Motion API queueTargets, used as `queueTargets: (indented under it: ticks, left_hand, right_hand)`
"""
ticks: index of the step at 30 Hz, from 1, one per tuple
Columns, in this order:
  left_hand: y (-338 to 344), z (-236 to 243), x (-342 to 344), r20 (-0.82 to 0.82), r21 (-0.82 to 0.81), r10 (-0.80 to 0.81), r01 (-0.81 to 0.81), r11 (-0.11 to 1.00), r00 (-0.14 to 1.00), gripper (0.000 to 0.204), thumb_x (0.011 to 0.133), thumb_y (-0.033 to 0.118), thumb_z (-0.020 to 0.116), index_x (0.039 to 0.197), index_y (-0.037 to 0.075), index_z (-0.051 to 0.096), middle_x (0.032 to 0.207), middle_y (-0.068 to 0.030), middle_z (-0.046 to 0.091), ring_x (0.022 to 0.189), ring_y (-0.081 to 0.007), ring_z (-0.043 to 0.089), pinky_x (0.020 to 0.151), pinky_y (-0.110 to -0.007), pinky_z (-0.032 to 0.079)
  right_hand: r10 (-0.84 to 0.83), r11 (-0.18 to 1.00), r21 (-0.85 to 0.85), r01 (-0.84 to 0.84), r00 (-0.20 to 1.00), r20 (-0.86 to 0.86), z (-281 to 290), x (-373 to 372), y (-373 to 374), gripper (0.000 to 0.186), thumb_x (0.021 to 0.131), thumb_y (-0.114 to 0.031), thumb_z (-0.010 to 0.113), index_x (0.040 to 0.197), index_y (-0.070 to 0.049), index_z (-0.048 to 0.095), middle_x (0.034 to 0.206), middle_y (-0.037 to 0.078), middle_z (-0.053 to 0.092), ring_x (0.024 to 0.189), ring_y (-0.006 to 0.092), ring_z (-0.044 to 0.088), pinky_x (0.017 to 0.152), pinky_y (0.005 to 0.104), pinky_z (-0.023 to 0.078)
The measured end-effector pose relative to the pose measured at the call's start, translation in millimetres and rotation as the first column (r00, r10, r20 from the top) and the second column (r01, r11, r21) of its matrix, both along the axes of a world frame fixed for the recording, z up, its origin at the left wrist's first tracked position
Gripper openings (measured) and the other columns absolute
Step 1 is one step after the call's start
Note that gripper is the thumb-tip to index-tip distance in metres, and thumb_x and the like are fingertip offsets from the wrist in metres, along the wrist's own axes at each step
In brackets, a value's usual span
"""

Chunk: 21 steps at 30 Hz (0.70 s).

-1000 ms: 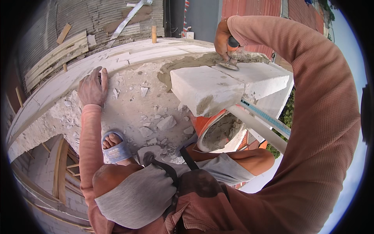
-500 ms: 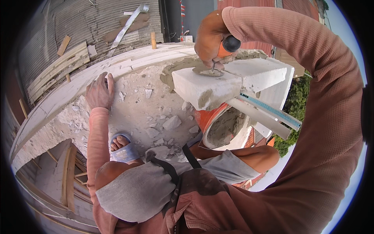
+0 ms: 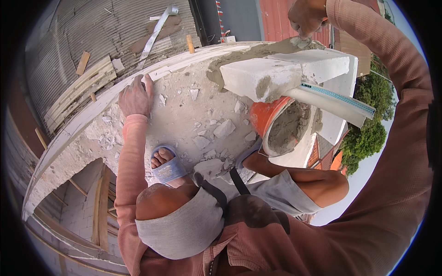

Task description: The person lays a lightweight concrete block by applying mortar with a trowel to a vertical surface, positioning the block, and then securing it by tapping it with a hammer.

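My right hand [image 3: 307,18] grips a trowel [image 3: 300,43], its blade on wet grey mortar [image 3: 245,56] behind two white blocks [image 3: 255,76]. My left hand [image 3: 136,98] lies on the rough concrete ledge [image 3: 179,115] beside its pale outer edge, fingers spread and holding nothing. An orange bucket [image 3: 264,119] holding grey mortar lies tilted under the blocks, beside my bent right leg. A pale strip with blue mesh [image 3: 336,99] juts from under the blocks toward the right.
Broken chunks [image 3: 224,129] litter the ledge around my sandalled foot [image 3: 168,168]. At lower left is an opening with timber props [image 3: 101,204]. Beyond the ledge lie corrugated sheets [image 3: 69,41] with loose boards [image 3: 80,96], a short wooden post [image 3: 190,44], red panels and green trees [image 3: 366,138].
My right hand has moved right and away from me, taking the trowel from the block top to the mortar at the back. The whole view has shifted, my left hand still on the ledge.
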<state>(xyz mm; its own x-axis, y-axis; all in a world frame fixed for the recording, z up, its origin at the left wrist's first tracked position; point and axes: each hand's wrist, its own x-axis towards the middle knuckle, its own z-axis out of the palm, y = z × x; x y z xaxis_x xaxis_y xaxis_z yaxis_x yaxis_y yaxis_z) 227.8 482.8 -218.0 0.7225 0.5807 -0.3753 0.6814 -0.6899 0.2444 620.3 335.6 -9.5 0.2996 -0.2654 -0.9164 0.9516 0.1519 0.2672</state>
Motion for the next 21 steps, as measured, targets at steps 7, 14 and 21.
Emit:
queueTargets:
  ticks: [7, 14, 21]
  left_hand:
    - [2, -1, 2, -0.074, -0.091, -0.009, 0.002, 0.996, 0.997, 0.054, 0.106, 0.052, 0.034, 0.121, 0.013, 0.069, 0.106, -0.0176, 0.075, 0.106, -0.0344, 0.068, 0.099, -0.048, 0.046]
    - [-58, 78, 49, 0.783, -0.412, 0.045, 0.463, 0.785, 0.62, 0.062, 0.107, 0.048, 0.047, 0.148, 0.002, 0.048, 0.143, -0.0227, 0.053, 0.137, -0.0375, 0.048, 0.116, -0.046, 0.035]
    - [-94, 120, 101, 0.741, -0.537, -0.107, 0.681, 0.499, 0.663, 0.07, 0.102, 0.053, 0.055, 0.15, 0.004, 0.048, 0.147, -0.0215, 0.054, 0.137, -0.035, 0.051, 0.116, -0.042, 0.037]
  right_hand:
    - [-0.773, 0.371, 0.868, 0.331, 0.628, 0.09, 197, -1, -127, 0.025, 0.097, -0.033, 0.057, 0.091, -0.01, 0.064, 0.07, 0.001, 0.058, 0.049, 0.0136, 0.049, 0.046, 0.0274, 0.04]
    - [-0.868, -0.482, 0.821, 0.306, -0.042, -0.494, 352, -141, -253, 0.025, 0.095, -0.029, 0.061, 0.101, -0.006, 0.07, 0.077, 0.0, 0.059, 0.061, 0.0123, 0.051, 0.054, 0.0269, 0.041]
    - [-0.897, -0.43, 0.892, 0.139, -0.179, -0.405, 344, -252, -398, 0.027, 0.098, -0.03, 0.061, 0.1, -0.003, 0.066, 0.076, 0.003, 0.056, 0.06, 0.0133, 0.054, 0.056, 0.0289, 0.045]
